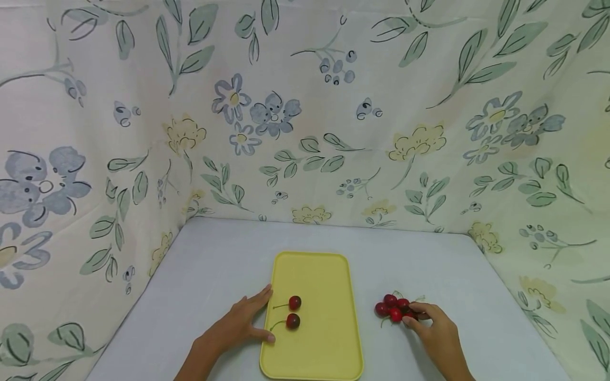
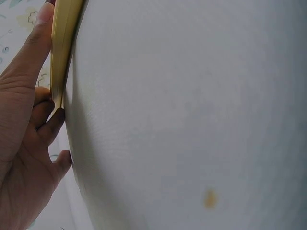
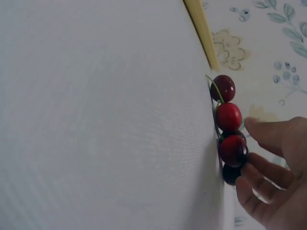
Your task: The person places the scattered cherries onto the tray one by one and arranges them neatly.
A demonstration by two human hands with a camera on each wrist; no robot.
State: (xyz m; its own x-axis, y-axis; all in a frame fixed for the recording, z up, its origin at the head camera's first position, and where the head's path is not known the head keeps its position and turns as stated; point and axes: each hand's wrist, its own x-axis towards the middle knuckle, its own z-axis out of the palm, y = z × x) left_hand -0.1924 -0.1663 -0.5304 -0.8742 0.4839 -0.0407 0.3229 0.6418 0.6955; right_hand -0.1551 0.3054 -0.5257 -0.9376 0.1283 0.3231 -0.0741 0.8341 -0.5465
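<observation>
My left hand (image 1: 243, 320) is at the left edge of a yellow tray (image 1: 324, 296), its fingertips along the outer side and the thumb over the rim. In the left wrist view the tray edge (image 2: 62, 48) runs along the thumb and fingertips. Two dark red cherries (image 1: 295, 302) with stems lie in the tray's left part. On the right, my right hand (image 1: 436, 330) reaches into a cluster of several cherries (image 1: 389, 300). In the right wrist view, fingertips touch a dark cherry (image 3: 233, 151) while the thumb stands apart from them, near a bright red cherry (image 3: 228, 116).
Both the tray and the cherry cluster rest on a white table (image 1: 229, 248), the cluster right of the tray. Behind and beside the table hangs a floral cloth (image 1: 305, 106). A small yellowish spot (image 2: 210, 199) shows in the left wrist view.
</observation>
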